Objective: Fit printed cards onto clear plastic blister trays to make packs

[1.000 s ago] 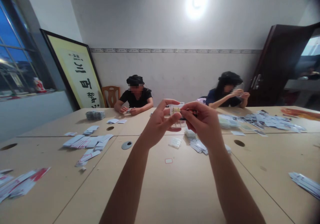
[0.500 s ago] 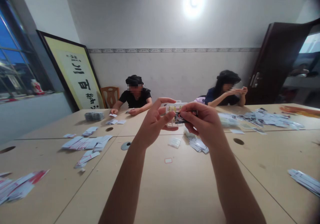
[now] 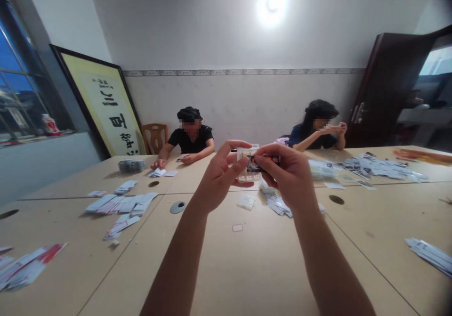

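My left hand [image 3: 221, 174] grips a small clear plastic case [image 3: 248, 176] by its edges, thumb in front and fingers round it. A dark printed card [image 3: 254, 164] lies against the front of the case. My right hand [image 3: 290, 169] pinches that card between thumb and fingers, and its right end shows between them. Both hands are raised over the middle of the table. Below them on the table lie a clear plastic packet [image 3: 246, 202], a red-edged label [image 3: 238, 228] and a pile of white cards [image 3: 278, 205].
The wooden table [image 3: 226, 278] also bears white cards [image 3: 122, 204] at the left, stacked cards [image 3: 132, 166] farther back, scattered cards [image 3: 381, 167] at the right and strips [image 3: 429, 255] near the right edge. Two people sit across the table, handling small items.
The case has tilted between my hands, and more of its lower part shows below the card. Across the table, the left person's hand has moved to the white cards.
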A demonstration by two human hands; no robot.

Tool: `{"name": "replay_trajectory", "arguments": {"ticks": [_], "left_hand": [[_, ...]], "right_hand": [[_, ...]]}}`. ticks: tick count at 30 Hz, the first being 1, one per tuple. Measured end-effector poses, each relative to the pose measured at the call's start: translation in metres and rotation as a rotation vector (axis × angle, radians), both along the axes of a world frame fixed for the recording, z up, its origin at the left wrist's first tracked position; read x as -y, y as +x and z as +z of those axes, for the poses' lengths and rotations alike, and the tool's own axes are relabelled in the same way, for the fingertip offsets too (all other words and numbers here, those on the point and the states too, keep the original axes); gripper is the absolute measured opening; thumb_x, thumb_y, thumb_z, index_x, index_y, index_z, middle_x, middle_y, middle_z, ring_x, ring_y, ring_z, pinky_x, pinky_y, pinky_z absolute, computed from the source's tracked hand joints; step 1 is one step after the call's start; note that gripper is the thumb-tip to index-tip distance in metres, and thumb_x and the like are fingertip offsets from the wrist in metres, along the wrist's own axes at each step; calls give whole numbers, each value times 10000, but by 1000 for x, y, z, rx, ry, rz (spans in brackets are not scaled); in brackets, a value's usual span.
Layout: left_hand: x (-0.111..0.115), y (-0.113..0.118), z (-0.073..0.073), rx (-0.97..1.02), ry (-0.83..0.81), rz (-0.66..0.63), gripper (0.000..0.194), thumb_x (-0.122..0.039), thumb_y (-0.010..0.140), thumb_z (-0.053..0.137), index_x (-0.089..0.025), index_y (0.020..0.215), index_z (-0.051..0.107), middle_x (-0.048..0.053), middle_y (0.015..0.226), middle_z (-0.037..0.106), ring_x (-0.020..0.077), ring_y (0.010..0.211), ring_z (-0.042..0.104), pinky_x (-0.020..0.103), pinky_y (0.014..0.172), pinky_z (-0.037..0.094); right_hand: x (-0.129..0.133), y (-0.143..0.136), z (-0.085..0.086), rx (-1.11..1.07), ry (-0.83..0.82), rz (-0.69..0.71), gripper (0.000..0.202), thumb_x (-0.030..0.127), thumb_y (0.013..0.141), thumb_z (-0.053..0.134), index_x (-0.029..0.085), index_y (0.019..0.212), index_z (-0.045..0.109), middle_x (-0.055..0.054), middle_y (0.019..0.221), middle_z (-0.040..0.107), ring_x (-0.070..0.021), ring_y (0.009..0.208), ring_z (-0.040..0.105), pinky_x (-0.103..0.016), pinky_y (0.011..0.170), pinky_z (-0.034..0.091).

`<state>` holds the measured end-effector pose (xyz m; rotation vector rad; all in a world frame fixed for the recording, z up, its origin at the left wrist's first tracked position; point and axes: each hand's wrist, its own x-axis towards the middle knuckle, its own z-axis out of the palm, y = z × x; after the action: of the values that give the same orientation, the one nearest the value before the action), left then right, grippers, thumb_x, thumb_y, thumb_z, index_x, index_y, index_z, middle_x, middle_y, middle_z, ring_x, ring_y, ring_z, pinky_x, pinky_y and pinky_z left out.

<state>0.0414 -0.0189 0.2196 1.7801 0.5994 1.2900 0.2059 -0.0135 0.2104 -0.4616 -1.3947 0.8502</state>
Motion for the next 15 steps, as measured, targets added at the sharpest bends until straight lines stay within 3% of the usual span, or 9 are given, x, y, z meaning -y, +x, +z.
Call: {"name": "replay_trajectory", "arguments": {"ticks": [7,15], "left_hand": [[-1,3,-3,40,-55,9,349,-475,933,637,-242,1193,632,7,818,613,126,709,636,331,680,674],[-3,10,-6,104,-114,-53,392,-505,940,614,-219,1206,643,35,878,699,173,701,737,326,635,669]], "right_hand": [[4,1,2,24,1,-80,49,217,826,727,183,795,711,81,513,450,-32,424,338,-196,397,215],[7,2,3,34,2,-148,80,241,820,736,190,769,701,86,498,447,-27,398,340,-195,374,215]]}}
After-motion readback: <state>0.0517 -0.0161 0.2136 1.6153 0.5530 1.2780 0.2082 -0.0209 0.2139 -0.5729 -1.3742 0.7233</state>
